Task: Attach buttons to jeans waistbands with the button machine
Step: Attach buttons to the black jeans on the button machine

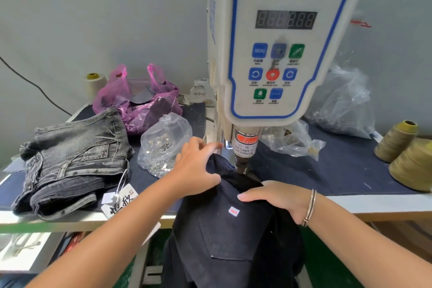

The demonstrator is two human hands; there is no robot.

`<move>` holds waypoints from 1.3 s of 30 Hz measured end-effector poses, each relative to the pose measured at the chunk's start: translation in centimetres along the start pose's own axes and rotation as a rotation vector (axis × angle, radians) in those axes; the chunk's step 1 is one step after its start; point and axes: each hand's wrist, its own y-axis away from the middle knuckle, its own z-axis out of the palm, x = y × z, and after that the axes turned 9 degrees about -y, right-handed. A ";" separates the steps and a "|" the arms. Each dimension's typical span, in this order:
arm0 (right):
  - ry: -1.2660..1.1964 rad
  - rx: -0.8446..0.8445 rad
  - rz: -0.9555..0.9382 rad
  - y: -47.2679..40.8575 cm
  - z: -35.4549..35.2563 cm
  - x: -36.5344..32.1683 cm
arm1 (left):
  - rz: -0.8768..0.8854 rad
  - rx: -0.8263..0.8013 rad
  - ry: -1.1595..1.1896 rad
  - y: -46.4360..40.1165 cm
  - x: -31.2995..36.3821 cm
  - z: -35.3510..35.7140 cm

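Setting: grey wall behind a worktable (350,170) topped with dark blue cloth, filling the middle of the head view
Machine: white servo button machine (280,54) with blue-edged control panel, upper centre; its dark punch tip (240,166) points down just above the dark fabric
Task garment: black denim jeans (233,229), lower centre, draped over the table's front edge; back pocket and small white label with red mark face up; top edge lies under the punch
Left hand: left hand (196,166), centre of frame, fingers spread and bent, pressing and bunching the black fabric just left of the punch; thumb pinches a fold
Right hand: right hand (275,196), lower centre right, lies flat with straight fingers on the jeans, gripping nothing; metal bangle (309,208) on the wrist
Buttons: clear plastic bag of silver metal buttons (161,147), left of the machine, some spilled beside it
Left side: folded grey washed jeans (72,159) with white paper tags (121,199); pink plastic bag (138,100) behind; cream thread cone (94,84) at the wall
Right side: two olive thread cones (404,154) at the frame edge; crumpled clear bags (343,105) behind the machine
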 end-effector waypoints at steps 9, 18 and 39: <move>-0.031 0.026 0.004 0.1 -0.7 0.1 | 0.110 -0.424 0.045 -1.0 0.0 -1.9; 0.140 -0.036 -0.159 0.8 -0.7 0.8 | 0.097 -0.580 0.006 0.6 -0.2 -2.0; 0.043 0.001 -0.335 0.3 -1.1 -0.4 | 0.088 -0.411 0.725 0.2 -1.8 1.0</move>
